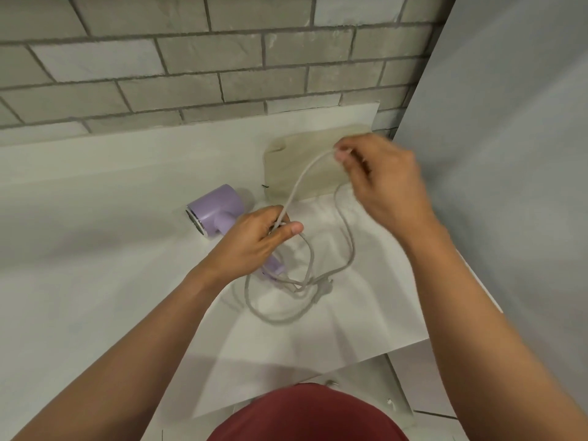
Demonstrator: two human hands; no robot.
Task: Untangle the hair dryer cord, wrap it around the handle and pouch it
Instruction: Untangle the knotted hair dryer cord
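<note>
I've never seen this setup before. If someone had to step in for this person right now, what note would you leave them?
Left hand: grips the cord just over the hair dryer's handle.
Right hand: pinches a higher stretch of the cord, lifted above the beige pouch.
Hair dryer: lies on the white counter, left of the pouch.
Done: nothing wrapped; the cord lies in crossed loops on the counter.
Left: free the loops, wind the cord round the handle, put the dryer in the pouch.

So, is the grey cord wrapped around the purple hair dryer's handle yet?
Still loose: the grey cord lies in tangled loops beside the purple hair dryer, one strand lifted between left hand and right hand.
</note>
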